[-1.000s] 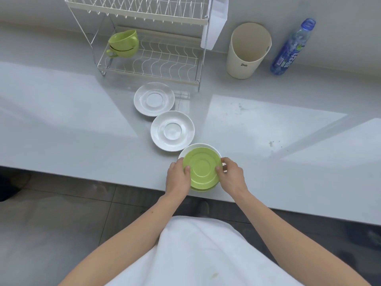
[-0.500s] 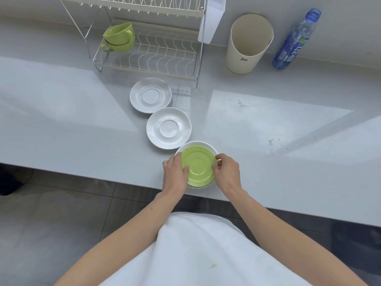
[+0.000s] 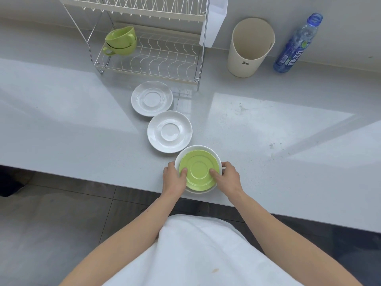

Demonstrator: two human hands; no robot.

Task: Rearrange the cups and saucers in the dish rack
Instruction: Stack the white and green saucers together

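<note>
Both hands sit on a green saucer near the front edge of the counter. The left hand grips its left rim, thumb on the top face, fingers tucked under. The right hand does the same on the right rim. The green saucer rests tilted on something white with a round rim (a cup or a second saucer, I cannot tell which), and a small white nub shows by the right hand.

Two white saucers lie flat on the counter in a diagonal line toward the rack: the near one just beside the white rim, the far one just before the rack's lower shelf. Two green cups sit nested at the left end of that shelf. The upper shelf looks bare in the part that shows.

The saucers look like glazed ceramic: stiff, light enough for one hand, but slick and apt to chip if knocked on wire or on each other. The rim is the place to hold, thumb above and fingers below, as now. Lifting the green saucer straight up should keep it from scraping the white piece under it. Set on edge between the rack's wires, it may roll unless eased in.

A beige tub and a blue bottle stand right of the rack, clear of the work.
</note>
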